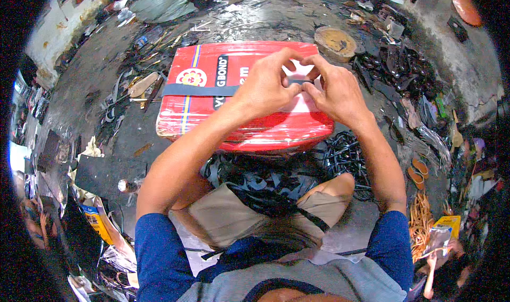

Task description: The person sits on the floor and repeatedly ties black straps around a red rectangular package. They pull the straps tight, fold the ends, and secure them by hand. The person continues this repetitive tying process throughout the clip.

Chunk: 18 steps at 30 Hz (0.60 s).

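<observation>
Head view: both hands [265,84] [334,92] pinch a dark strap [199,90] atop red tin [244,126].

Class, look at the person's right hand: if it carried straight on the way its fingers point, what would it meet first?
Probably the left hand: the right hand points at it across the dark strap on the red tin, fingertips nearly touching.

Sandal workshop: straps [345,158], soles [418,172] on floor

Dark, dirty floor [106,89] is carrying a red tin [212,89] at centre, w/ black straps [345,158] piling just beside it, a round wood block [334,41] near, scraps lying all round.
</observation>
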### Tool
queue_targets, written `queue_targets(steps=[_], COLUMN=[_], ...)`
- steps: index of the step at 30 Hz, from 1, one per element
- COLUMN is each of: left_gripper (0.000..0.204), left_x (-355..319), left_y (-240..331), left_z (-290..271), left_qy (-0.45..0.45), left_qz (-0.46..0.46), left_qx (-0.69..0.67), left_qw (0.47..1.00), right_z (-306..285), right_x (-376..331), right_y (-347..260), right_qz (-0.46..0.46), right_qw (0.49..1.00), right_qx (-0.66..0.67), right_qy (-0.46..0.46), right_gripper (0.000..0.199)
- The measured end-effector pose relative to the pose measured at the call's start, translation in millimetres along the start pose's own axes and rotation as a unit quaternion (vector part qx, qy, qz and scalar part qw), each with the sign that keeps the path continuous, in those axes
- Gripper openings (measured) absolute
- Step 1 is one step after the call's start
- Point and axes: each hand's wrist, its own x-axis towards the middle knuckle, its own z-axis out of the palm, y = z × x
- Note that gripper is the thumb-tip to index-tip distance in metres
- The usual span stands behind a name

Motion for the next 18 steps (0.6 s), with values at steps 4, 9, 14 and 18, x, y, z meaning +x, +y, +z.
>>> queue_targets(steps=[4,9,14,18], left_gripper=[0.03,0.015,0.013,0.013], left_x=[5,0,-5,-6], left_y=[-5,-11,-6,-1], left_z=[33,40,37,31], left_qy=[0.002,0.045,0.027,-0.008], left_qz=[-0.012,0.025,0.032,-0.003], left_qx=[-0.009,-0.014,0.012,0.0], left_qw=[1.0,0.999,0.999,1.0], right_z=[2,6,5,6], right_x=[-7,-15,-22,-22], right_y=[26,33,39,46], right_qz=[0.001,-0.075,-0.089,-0.103], right_qw=[0.999,0.992,0.991,0.988], right_qx=[-0.016,-0.012,0.044,0.076], right_qy=[0.042,0.1,0.085,0.082], right_gripper=[0.027,0.016,0.017,0.018])
